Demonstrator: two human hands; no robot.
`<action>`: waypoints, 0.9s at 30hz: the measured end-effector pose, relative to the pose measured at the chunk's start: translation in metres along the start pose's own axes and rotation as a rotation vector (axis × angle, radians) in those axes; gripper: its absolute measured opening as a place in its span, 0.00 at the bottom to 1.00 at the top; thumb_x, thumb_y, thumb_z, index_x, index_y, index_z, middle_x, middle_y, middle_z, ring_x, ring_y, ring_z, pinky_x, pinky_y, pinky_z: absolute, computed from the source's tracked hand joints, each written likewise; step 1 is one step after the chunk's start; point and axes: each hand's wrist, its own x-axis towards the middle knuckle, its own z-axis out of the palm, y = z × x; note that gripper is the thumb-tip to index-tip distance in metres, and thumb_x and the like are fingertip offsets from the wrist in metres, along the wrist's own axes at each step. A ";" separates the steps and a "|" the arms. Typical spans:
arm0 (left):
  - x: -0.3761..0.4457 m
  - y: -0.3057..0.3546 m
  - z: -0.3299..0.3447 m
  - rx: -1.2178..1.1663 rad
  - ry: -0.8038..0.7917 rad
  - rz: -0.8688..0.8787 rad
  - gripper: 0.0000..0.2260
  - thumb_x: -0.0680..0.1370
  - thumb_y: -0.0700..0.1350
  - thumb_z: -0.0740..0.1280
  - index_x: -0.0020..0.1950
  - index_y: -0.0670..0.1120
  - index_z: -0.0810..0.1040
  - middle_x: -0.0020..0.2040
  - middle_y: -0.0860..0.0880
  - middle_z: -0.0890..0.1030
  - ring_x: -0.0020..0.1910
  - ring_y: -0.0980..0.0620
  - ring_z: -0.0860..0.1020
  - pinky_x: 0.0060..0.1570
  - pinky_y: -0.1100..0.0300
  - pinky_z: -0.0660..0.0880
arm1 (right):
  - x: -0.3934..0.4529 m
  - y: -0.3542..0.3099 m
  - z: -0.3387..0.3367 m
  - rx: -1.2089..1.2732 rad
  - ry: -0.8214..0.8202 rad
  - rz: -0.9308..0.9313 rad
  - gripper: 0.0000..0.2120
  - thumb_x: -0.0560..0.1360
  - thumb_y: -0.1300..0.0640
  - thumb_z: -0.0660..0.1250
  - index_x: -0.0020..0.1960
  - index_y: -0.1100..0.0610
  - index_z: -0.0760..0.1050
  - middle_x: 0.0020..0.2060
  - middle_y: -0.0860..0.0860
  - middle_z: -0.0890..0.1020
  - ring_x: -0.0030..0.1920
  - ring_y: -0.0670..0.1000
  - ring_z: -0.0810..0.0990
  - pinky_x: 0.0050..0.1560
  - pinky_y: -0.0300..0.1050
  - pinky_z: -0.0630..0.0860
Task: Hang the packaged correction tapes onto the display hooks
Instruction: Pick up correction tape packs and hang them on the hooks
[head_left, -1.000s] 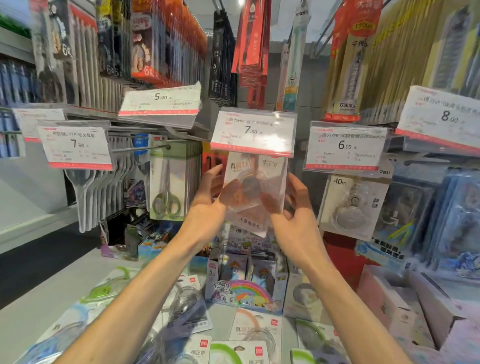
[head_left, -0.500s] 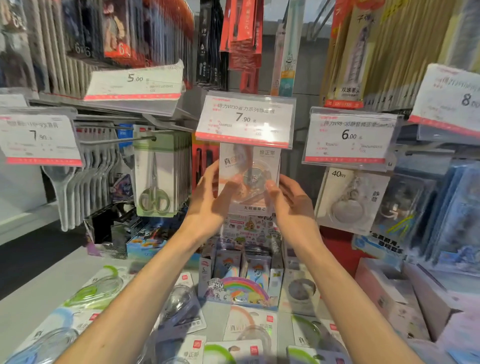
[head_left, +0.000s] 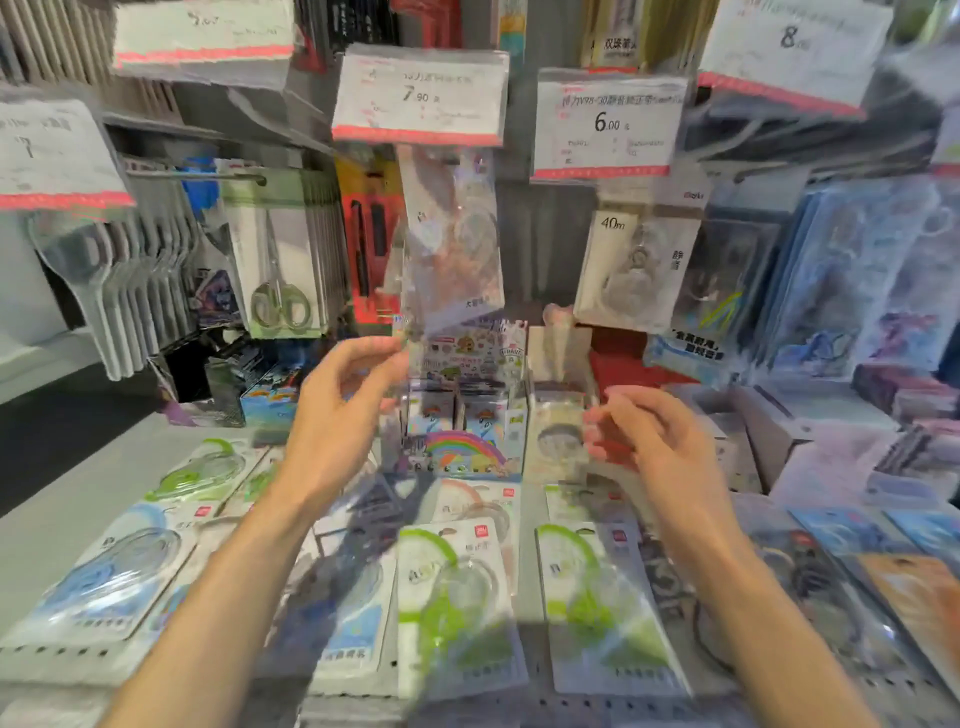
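Correction tape pack (head_left: 452, 244) hangs below the 7.90 price tag (head_left: 420, 96), tilted a little, its lower corner just above the left hand (head_left: 337, 415). That hand's grip is loose, fingers half curled, thumb and forefinger close to the pack's bottom edge; blur hides whether they touch it. Over to the right hand (head_left: 660, 447): fingers relaxed and bent, holding nothing, well clear of the hanging pack. Down on the shelf (head_left: 67, 499), more packs wait flat along the front edge: a green one (head_left: 452, 597) in the middle, another green one (head_left: 597, 603) beside it, a blue one (head_left: 114, 577) toward the left. Scissors (head_left: 278, 270) hang to the left.
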 end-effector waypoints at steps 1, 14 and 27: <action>-0.018 -0.002 0.000 -0.019 0.014 -0.015 0.03 0.80 0.45 0.71 0.52 0.53 0.83 0.50 0.54 0.86 0.52 0.53 0.84 0.48 0.62 0.82 | -0.014 0.006 -0.008 -0.011 0.010 0.009 0.04 0.83 0.60 0.66 0.54 0.57 0.79 0.39 0.52 0.88 0.38 0.49 0.85 0.43 0.44 0.83; -0.201 -0.010 -0.044 -0.165 0.178 -0.270 0.02 0.74 0.48 0.73 0.42 0.53 0.85 0.36 0.51 0.84 0.33 0.53 0.80 0.35 0.64 0.78 | -0.180 0.041 -0.034 -0.076 -0.091 0.143 0.11 0.77 0.48 0.68 0.43 0.55 0.82 0.35 0.52 0.84 0.35 0.50 0.80 0.38 0.41 0.79; -0.178 -0.042 -0.204 -0.196 0.101 -0.339 0.06 0.77 0.45 0.71 0.41 0.52 0.85 0.35 0.52 0.83 0.33 0.56 0.81 0.33 0.64 0.79 | -0.239 0.070 0.114 -0.016 0.032 0.173 0.10 0.82 0.55 0.68 0.43 0.49 0.83 0.32 0.53 0.82 0.30 0.49 0.75 0.35 0.37 0.77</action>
